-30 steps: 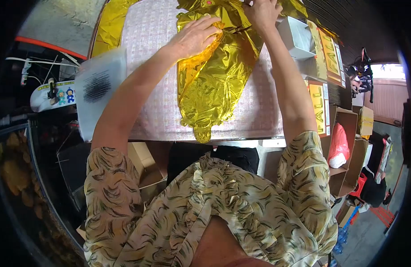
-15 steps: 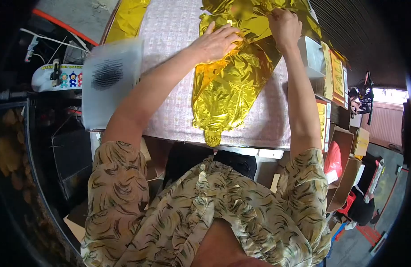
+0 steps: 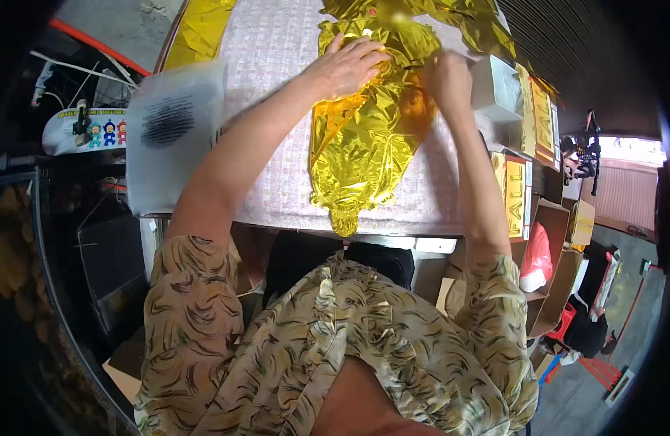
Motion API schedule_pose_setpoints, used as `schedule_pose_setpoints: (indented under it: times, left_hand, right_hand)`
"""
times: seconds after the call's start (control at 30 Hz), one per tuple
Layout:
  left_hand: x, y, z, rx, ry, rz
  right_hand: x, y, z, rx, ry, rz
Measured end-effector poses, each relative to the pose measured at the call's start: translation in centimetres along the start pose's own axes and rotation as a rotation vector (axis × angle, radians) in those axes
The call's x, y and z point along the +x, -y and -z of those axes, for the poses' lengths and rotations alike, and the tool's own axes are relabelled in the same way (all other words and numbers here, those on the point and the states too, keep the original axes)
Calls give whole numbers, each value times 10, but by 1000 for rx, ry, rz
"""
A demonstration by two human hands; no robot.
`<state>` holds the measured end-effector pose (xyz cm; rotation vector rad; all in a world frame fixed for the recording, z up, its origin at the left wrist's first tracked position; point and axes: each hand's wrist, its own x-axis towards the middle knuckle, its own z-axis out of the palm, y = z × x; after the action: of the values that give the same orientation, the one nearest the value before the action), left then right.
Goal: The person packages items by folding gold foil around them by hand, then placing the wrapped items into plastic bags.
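Note:
A flat gold foil balloon (image 3: 364,145) lies on the table with the pale checked cloth (image 3: 277,109), its narrow tail hanging over the near edge. My left hand (image 3: 346,65) rests flat on the balloon's upper left part, fingers spread. My right hand (image 3: 447,76) is blurred at the balloon's right edge, fingers curled over the foil; whether it grips the foil I cannot tell. More gold foil (image 3: 422,14) is heaped at the table's far end.
A translucent plastic bag with a dark print (image 3: 171,131) lies at the table's left edge. A small white box (image 3: 498,87) and gold lettered packs (image 3: 516,189) sit on the right. Open cardboard boxes (image 3: 556,247) stand on the floor to the right. Another gold sheet (image 3: 197,29) lies far left.
My right hand has come down and nearer along the balloon's right edge. My left hand stays pressed on the foil. The view has shifted slightly.

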<state>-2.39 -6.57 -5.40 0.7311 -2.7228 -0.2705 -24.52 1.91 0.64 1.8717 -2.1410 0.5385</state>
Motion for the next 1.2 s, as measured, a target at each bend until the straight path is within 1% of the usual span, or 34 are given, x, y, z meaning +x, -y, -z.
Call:
schedule_pose_setpoints:
  times: [0.07, 0.13, 0.17, 0.23, 0.27, 0.33, 0.37, 0.43, 0.47, 0.5, 0.57, 0.6, 0.67, 0.77, 0.8, 0.83, 0.9, 0.93, 0.97, 1.0, 1.03, 1.1, 1.13, 1.2]
  left_hand:
    - [2, 2, 0, -1, -12, 2]
    - [-1, 2, -3, 2, -27, 3]
    - [-2, 1, -1, 6, -25, 12]
    - [-2, -2, 4, 24, 40, 15]
    - [-3, -5, 7, 9, 26, 33]
    - [-4, -3, 2, 17, 18, 26]
    - [-3, -1, 1, 30, 5, 16]
    - [0, 1, 0, 34, 8, 2]
    - [1, 1, -2, 47, 20, 7]
    - [2, 0, -1, 47, 20, 1]
    - [-1, -2, 2, 29, 21, 26]
    - [-1, -1, 3, 19, 41, 20]
    - [-2, -2, 3, 11, 38, 31]
    - [-1, -1, -1, -1, 28, 44]
    - [0, -1, 0, 6, 25, 49]
    - [0, -1, 0, 4, 24, 48]
    - [-1, -3, 3, 10, 57, 54]
    - [0, -2, 2, 7, 55, 56]
    - [0, -2, 0, 14, 48, 55]
    - [-1, -3, 0, 20, 42, 53]
    - [-1, -3, 1, 18, 42, 55]
    - [-1, -2, 3, 25, 61, 50]
    - [-1, -3, 3, 23, 60, 51]
    - [-1, -4, 4, 34, 64, 57]
  right_hand:
    - [-29, 11, -2, 28, 36, 11]
    - [-52, 15, -13, -92, 89, 38]
    - [-60, 15, -18, -84, 91, 44]
    - [-68, 12, -23, -160, -65, 59]
    - [-71, 10, -26, -178, -10, 27]
    - [-69, 15, -20, -138, 1, 7]
    - [-64, 16, -17, -98, 6, -14]
    - [-46, 15, -4, 16, 168, -181]
    - [-37, 12, 1, -110, 98, -152]
    - [-21, 6, -1, -112, 96, -157]
    - [10, -9, -13, -67, 289, -380]
    - [24, -13, -21, -61, 291, -385]
    - [46, -22, -34, -49, 334, -510]
    - [64, -26, -38, -27, 322, -540]
    - [70, -25, -34, 8, 365, -593]
    - [74, -30, -36, 5, 365, -593]
    - [85, -43, -40, 159, 487, -636]
    - [88, -53, -48, 156, 489, -634]
    - [87, -62, -58, 231, 449, -646]
    - [84, -63, -62, 305, 409, -658]
    - [81, -64, -66, 303, 412, -657]
    - [76, -60, -66, 269, 127, -610]
    - [74, -57, -62, 268, 129, -609]
    - [74, -51, -51, 156, 71, -464]
